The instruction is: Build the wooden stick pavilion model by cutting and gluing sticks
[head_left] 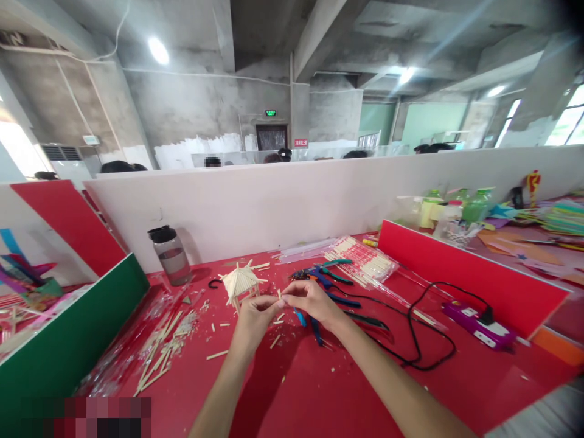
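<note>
Both hands meet over the middle of the red table [347, 389]. My left hand [258, 313] is closed, its thumb and fingertips pinching a short wooden stick piece [280, 294]. From the right, my right hand [312, 299] pinches the same small piece, the fingertips of both touching. Just behind my left hand stands a small pavilion of wooden sticks [241, 281] with a pointed roof, its lower part partly hidden by the hand. Pliers with blue and teal handles [337, 271] lie behind and beside my right hand. Short stick bits [218, 354] are scattered near my left wrist.
A water bottle [171, 255] stands at the back left. Loose sticks [157, 359] and plastic wrap lie at left, packed sticks [362, 258] at the back. A black cable [417, 334] runs to a purple power strip [479, 325]. Green [77, 328] and red [465, 274] dividers flank the workspace.
</note>
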